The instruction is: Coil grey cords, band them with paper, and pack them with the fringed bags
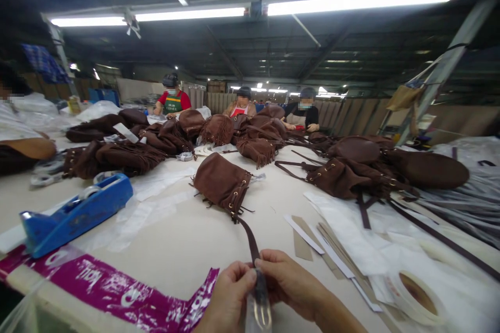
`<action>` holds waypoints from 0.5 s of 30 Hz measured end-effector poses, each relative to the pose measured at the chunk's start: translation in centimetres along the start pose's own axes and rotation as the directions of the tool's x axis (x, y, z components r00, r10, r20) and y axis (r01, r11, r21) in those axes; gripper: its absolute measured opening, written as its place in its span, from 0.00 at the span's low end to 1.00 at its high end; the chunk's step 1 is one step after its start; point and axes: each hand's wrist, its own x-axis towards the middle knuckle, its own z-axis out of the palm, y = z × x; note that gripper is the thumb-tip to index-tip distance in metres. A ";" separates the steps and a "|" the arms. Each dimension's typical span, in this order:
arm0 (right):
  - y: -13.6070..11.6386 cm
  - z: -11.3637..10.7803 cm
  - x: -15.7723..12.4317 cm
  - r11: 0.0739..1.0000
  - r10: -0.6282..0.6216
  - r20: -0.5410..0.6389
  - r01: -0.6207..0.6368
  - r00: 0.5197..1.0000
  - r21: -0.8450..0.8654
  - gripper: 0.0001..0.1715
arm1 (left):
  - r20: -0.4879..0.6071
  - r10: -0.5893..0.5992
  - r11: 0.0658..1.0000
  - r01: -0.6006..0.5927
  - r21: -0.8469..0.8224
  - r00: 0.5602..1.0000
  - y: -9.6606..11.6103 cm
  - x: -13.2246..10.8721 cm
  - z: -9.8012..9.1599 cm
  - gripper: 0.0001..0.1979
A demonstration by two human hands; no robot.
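Observation:
My left hand (pixel 229 295) and my right hand (pixel 295 283) are closed, side by side, on a dark brown bag strap (pixel 250 235) near the front edge of the table. Clear plastic seems to cover the strap's near end, where a metal buckle (pixel 263 317) shows just below my fingers. The far end of the strap runs to a small brown fringed bag (pixel 222 181), which lies on its side with its eyeletted opening towards me. Part of my right hand's fingers is hidden behind the strap.
A blue tape dispenser (pixel 78 213) stands at left above a purple printed strip (pixel 117 291). Brown bags (pixel 353 171) are heaped across the back. At right lie paper strips (pixel 332 250), white sheets and a tape roll (pixel 416 296). Several people work beyond.

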 end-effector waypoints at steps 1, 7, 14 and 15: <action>0.1 -0.1 0.0 0.999 0.013 0.015 -0.014 1.000 0.040 0.25 | 0.015 -0.033 0.999 0.033 -0.019 0.999 0.7 -0.1 0.2 0.24; 0.7 -0.8 0.2 0.999 0.050 0.069 -0.051 0.996 0.016 0.22 | 0.041 -0.378 0.922 0.380 -0.068 0.925 4.4 1.6 2.2 0.15; 1.6 -1.6 -2.1 0.979 -0.057 -0.011 0.058 0.998 0.194 0.25 | -0.062 -0.271 0.959 0.264 -0.099 0.961 3.0 4.7 4.0 0.09; 1.8 -1.8 -2.7 0.971 -0.067 0.008 0.063 0.998 0.233 0.24 | -0.066 -0.267 0.960 0.260 -0.104 0.961 2.8 4.8 4.1 0.08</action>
